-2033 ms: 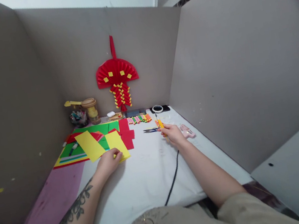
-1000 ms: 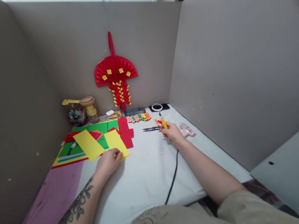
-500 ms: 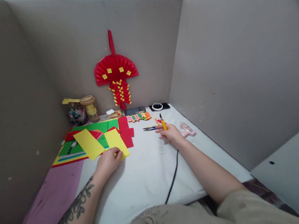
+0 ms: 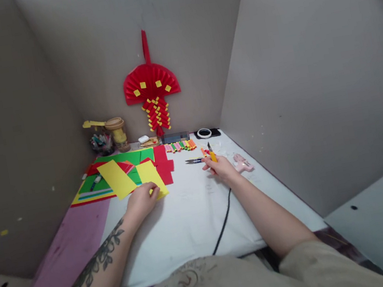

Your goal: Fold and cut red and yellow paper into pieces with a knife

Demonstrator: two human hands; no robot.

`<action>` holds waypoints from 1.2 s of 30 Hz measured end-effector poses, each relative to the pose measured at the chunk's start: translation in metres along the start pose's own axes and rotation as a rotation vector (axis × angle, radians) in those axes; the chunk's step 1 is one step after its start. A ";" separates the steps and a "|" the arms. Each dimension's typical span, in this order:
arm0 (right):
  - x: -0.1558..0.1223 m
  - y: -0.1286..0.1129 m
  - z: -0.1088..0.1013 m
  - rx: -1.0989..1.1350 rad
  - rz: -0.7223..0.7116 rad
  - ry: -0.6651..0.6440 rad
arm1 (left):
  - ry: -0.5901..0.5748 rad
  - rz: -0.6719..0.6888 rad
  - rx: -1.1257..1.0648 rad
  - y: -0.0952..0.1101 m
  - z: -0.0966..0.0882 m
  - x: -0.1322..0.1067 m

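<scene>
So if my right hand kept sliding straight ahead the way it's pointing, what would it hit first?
Probably the blue-handled snips or the row of coloured paper rolls beyond; your right hand, holding the orange craft knife, points that way, though depth is unclear.

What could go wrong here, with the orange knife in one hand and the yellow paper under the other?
1. The right hand holds a slim orange craft knife with its tip raised; a slip might nick the fingers of the left hand if the two come close.
2. The left hand presses only the near corner of the yellow rectangular paper sheet, so the sheet may pivot.
3. The black cable runs beside the right forearm and might snag.
</scene>
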State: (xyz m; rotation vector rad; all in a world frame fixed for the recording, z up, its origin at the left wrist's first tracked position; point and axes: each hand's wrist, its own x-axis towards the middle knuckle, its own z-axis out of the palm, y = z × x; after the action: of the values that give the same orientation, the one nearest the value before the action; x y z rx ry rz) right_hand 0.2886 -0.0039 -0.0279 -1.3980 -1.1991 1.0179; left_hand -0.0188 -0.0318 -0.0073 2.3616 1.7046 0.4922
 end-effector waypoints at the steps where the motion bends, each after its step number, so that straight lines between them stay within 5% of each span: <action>1: -0.001 0.000 0.000 -0.015 -0.004 -0.020 | 0.002 0.010 -0.005 -0.001 0.001 0.000; 5: -0.008 -0.002 0.009 -0.212 -0.077 -0.090 | 0.018 0.083 -0.056 -0.005 0.008 0.001; 10: -0.027 0.000 0.039 -0.627 -0.499 -0.280 | -0.019 0.182 -0.100 -0.010 0.015 0.002; 16: -0.032 0.009 0.061 -0.883 -0.607 -0.399 | -0.063 0.142 -0.050 -0.007 0.008 0.000; 23: -0.024 0.014 0.060 -0.900 -0.666 -0.420 | -0.197 0.184 -0.062 -0.013 0.007 0.002; 36: -0.022 0.019 0.059 -0.854 -0.751 -0.423 | -0.151 0.135 -0.032 -0.019 0.009 0.005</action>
State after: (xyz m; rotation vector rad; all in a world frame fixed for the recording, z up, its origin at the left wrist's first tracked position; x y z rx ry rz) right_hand 0.2303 -0.0164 -0.0564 -1.1437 -2.4188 0.2377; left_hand -0.0307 -0.0212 -0.0212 2.4337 1.4704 0.3478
